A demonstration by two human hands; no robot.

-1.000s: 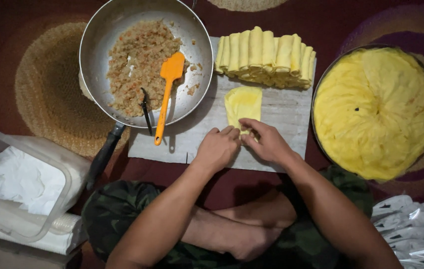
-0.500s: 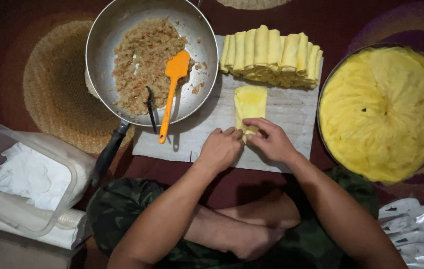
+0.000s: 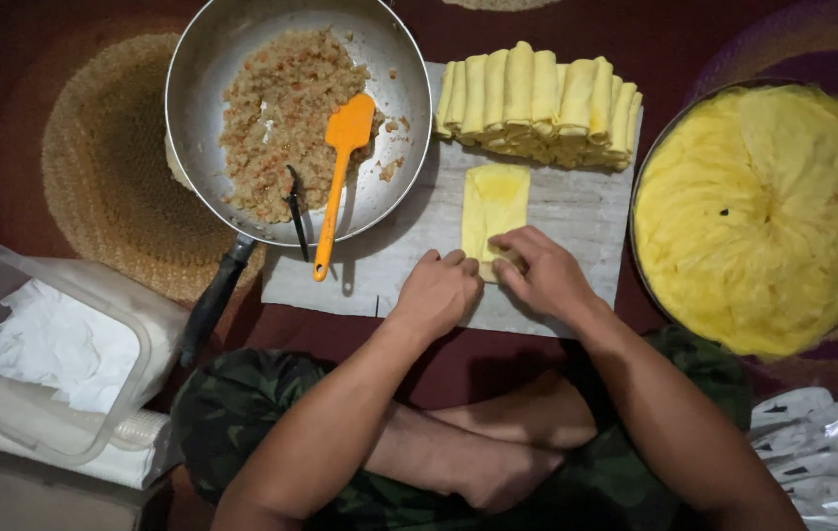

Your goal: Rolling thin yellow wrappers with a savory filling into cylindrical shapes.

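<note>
At the centre of the frame, both hands press side by side on the near end of a folded yellow crepe (image 3: 495, 202). The left hand (image 3: 436, 292) rests curled, knuckles up; the right hand (image 3: 537, 273) pinches the wrapper's edge. The crepe lies on a pale board (image 3: 576, 211), below a row of finished rolls (image 3: 540, 101). Upper left sits a pan of filling (image 3: 281, 118) with an orange spatula (image 3: 338, 172).
</note>
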